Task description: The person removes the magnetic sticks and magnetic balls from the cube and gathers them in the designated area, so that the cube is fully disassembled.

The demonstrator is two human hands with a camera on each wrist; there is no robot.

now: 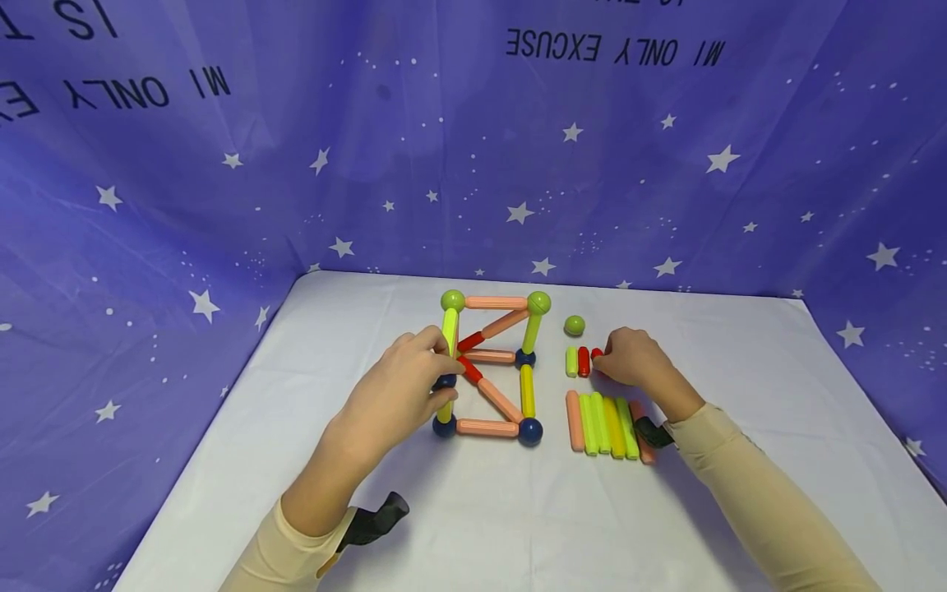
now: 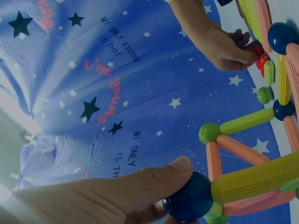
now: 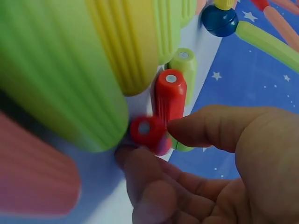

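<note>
Steadying the stick-and-ball frame (image 1: 488, 427) looks like my left side's job. Head view: left hand (image 1: 395, 386) clamped on a blue ball (image 1: 445, 381) at the frame's left side, presumably so the joints don't shift. Right of the frame, on the counter (image 1: 473, 526), my right hand (image 1: 635, 359) pinches a short red stick (image 1: 596, 354). Between that and the frame: second red stick (image 1: 584, 362), short green stick (image 1: 571, 362), side by side. Green ball (image 1: 575, 326) also right of the frame, beyond those. Long sticks (image 1: 602, 423) in a row right of the frame, level with its near edge; apparently sorted by length for easy picking.

Left wrist view: my thumb and fingers close round the ball where a yellow stick (image 2: 252, 179) joins, a likely handle.

Right wrist view: thumb and fingertips together on the red piece, end-on, blurred; can't tell if it's lifted. Fingertip hold suits its size.
</note>
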